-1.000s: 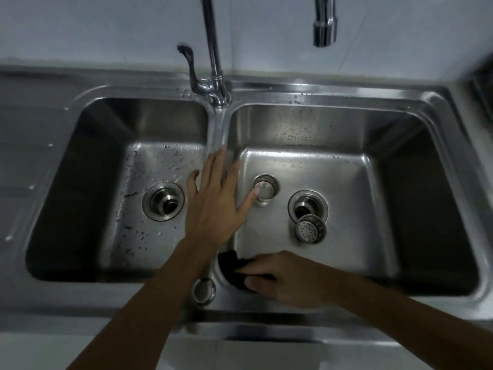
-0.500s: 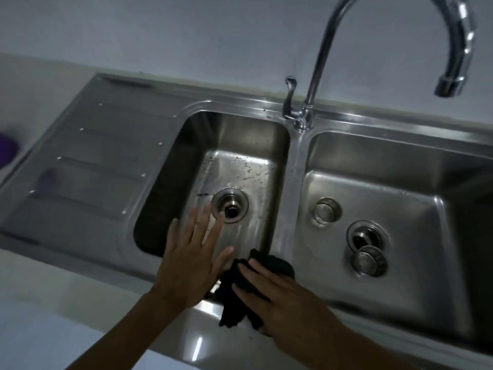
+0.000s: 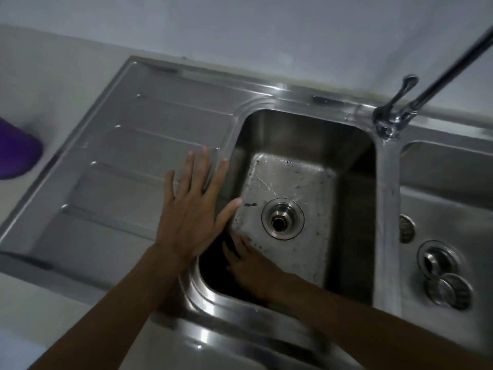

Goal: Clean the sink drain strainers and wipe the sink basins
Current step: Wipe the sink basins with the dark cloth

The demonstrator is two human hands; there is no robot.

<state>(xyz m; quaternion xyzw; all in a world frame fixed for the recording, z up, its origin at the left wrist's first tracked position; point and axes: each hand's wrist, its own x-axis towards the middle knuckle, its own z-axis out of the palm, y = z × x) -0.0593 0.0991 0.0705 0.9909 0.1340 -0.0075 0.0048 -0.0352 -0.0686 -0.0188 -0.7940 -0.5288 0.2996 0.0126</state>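
Observation:
A steel double sink fills the view. The left basin [image 3: 288, 182] is speckled with dirt around its open drain [image 3: 282, 222]. My right hand [image 3: 250, 265] is down in this basin's near-left corner, pressing a black cloth [image 3: 216, 263] against the wall. My left hand [image 3: 194, 204] hovers flat with fingers spread over the basin's left rim and the drainboard. In the right basin [image 3: 448, 188] a loose strainer [image 3: 450, 291] lies beside its drain [image 3: 434, 259], and another round metal piece [image 3: 406, 228] sits at the basin's left side.
The ribbed drainboard [image 3: 128, 161] stretches left of the basins. A purple object [image 3: 16, 153] sits at the far left edge on the white counter. The tap [image 3: 392, 121] rises from the divider between the basins, its spout running off the upper right.
The view swung left. My right hand carried the black cloth from the front rim down into the left basin's near-left corner. My left hand shifted left over the basin's rim and drainboard.

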